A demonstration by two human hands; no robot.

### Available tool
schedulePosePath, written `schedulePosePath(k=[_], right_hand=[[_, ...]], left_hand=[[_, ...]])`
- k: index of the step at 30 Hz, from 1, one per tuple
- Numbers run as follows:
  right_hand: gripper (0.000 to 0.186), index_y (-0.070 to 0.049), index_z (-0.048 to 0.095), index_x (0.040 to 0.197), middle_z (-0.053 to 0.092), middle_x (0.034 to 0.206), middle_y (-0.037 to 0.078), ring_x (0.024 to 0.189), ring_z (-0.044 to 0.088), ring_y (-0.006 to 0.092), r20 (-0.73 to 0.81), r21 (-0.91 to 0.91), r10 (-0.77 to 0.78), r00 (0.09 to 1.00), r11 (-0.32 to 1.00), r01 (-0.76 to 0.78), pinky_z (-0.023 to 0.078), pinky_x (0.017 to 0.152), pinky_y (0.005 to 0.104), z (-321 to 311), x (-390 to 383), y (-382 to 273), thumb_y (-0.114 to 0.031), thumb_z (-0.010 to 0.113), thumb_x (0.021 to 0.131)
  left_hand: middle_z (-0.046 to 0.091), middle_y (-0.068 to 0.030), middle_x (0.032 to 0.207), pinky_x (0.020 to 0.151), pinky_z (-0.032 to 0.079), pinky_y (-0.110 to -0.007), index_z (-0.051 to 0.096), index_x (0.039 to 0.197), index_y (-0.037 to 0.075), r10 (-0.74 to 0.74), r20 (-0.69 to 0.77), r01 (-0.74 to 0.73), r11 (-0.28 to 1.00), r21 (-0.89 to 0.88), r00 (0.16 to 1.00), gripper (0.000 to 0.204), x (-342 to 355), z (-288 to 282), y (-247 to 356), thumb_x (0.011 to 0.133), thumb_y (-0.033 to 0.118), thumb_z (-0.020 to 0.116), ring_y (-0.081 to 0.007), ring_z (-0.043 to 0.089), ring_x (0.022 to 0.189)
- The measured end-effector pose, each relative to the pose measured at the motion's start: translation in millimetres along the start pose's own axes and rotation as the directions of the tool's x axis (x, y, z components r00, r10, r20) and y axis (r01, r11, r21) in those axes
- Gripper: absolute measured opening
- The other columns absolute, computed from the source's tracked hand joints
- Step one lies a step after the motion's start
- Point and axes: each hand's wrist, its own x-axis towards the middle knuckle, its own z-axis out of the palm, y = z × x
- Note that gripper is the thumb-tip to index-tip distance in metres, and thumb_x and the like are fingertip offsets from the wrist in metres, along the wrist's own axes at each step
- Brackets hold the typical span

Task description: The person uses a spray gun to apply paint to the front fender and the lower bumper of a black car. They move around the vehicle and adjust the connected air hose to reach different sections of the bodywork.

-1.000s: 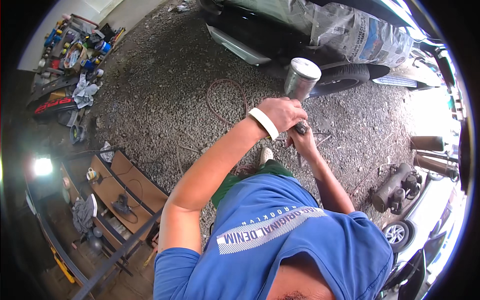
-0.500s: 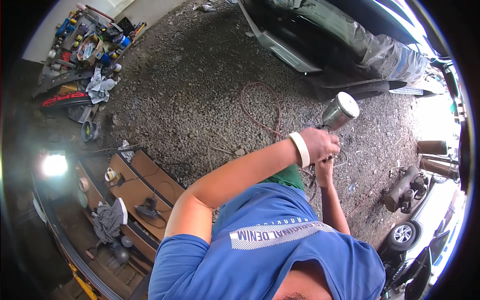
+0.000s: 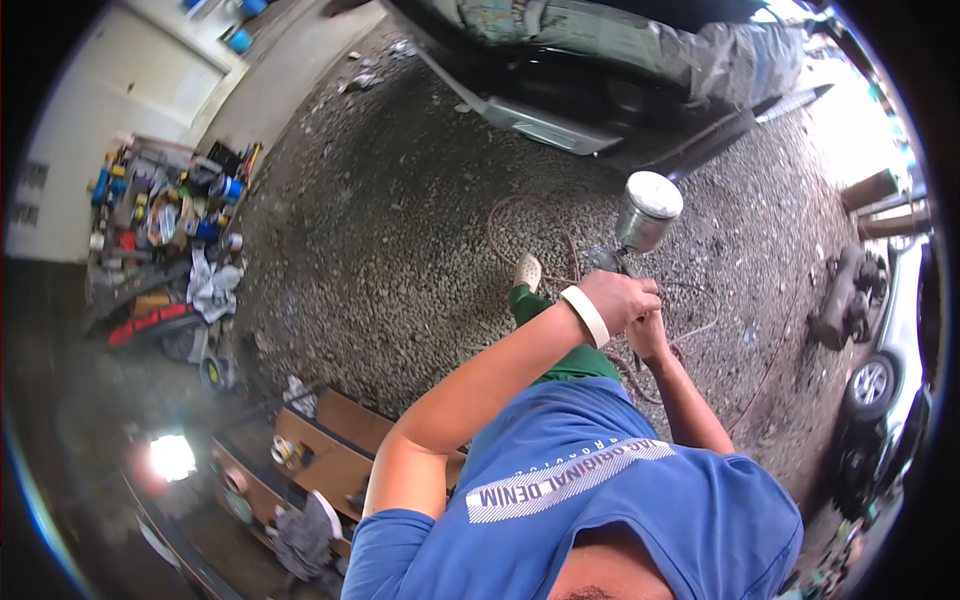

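I am holding a metal spray gun with a silver cup (image 3: 649,212) upright on top, out in front of my body over the gravel. My left hand (image 3: 616,303), with a pale band at the wrist, has its fingers closed on the gun just below the cup. My right hand (image 3: 650,334) is just behind and below it, closed round the gun's handle and partly hidden by the left. A thin reddish hose (image 3: 533,201) lies in loops on the gravel around my feet.
A dark car (image 3: 560,120) with papered-over upper panels stands ahead. Tools and cans (image 3: 160,220) pile up at left, above brown panels (image 3: 325,455) on a rack. At right are cylinders (image 3: 870,190), a compressor (image 3: 840,300) and a silver car (image 3: 895,340). My left foot (image 3: 528,270) rests on gravel.
The view has swung, bringing more wall into sight at left. My left foot has moved forward. Both hands still hold the gun, its cup shifting right, then slightly back left.
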Motion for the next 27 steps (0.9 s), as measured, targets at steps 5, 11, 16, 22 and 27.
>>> schedulePosePath(k=[5, 11, 16, 22, 27], right_hand=[[0.012, 0.003, 0.066, 0.084, 0.068, 0.071, 0.008, 0.067, 0.068, 0.0137, -0.116, 0.016, 0.119, 0.986, 0.993, -0.118, 0.052, 0.055, 0.0305, 18.1, 38.2, 18.5, -0.006, 0.062, 0.09], [0.012, 0.005, 0.068, 0.085, 0.071, 0.072, 0.012, 0.067, 0.069, 0.0147, -0.257, 0.119, 0.173, 0.951, 0.982, -0.147, 0.054, 0.057, 0.0325, 43.1, 92.6, 26.9, -0.006, 0.063, 0.086], [0.011, 0.001, 0.062, 0.098, 0.063, 0.094, 0.007, 0.086, 0.06, 0.0149, -0.211, 0.174, 0.332, 0.92, 0.938, -0.299, 0.05, 0.072, 0.0323, 47.5, 135.4, 38.4, -0.005, 0.062, 0.09], [0.041, 0.001, 0.063, 0.123, 0.066, 0.08, 0.004, 0.07, 0.062, 0.0126, -0.507, 0.276, 0.424, 0.75, 0.904, -0.325, 0.05, 0.063, 0.0314, 37.7, 198.1, 64.7, -0.025, 0.074, 0.093], [0.057, -0.001, 0.056, 0.137, 0.063, 0.076, 0.003, 0.056, 0.055, 0.0112, -0.529, 0.372, 0.552, 0.644, 0.833, -0.409, 0.045, 0.053, 0.0313, 43.8, 238.4, 95.4, -0.031, 0.076, 0.093]], left_hand=[[0.07, 0.0016, 0.117, 0.073, 0.06, -0.04, 0.07, 0.109, 0.018, 0.039, 0.037, -0.036, 0.997, -0.065, 0.999, 0.023, 26.4, -21.7, -46.0, 0.087, 0.015, 0.065, -0.0273, 0.073, 0.091], [0.071, 0.0005, 0.112, 0.07, 0.059, -0.041, 0.071, 0.105, 0.015, 0.13, 0.125, -0.12, 0.989, -0.083, 0.984, 0.019, 65.0, -54.0, -105.8, 0.087, 0.018, 0.066, -0.0289, 0.073, 0.086], [0.065, -0.0029, 0.134, 0.076, 0.061, -0.039, 0.066, 0.12, 0.016, 0.209, 0.049, -0.204, 0.975, -0.087, 0.977, 0.034, 92.4, -68.2, -144.9, 0.086, 0.014, 0.068, -0.0287, 0.073, 0.096], [0.053, -0.0106, 0.147, 0.097, 0.055, -0.042, 0.059, 0.136, 0.015, 0.036, 0.049, -0.021, 0.959, -0.283, 0.998, 0.047, 48.5, -64.0, -191.5, 0.09, 0.018, 0.07, -0.0324, 0.064, 0.117], [0.057, -0.0189, 0.139, 0.11, 0.045, -0.042, 0.056, 0.137, 0.002, -0.339, 0.373, 0.43, 0.882, -0.195, 0.864, 0.052, -78.4, -15.0, -313.7, 0.092, 0.024, 0.069, -0.036, 0.054, 0.13]])
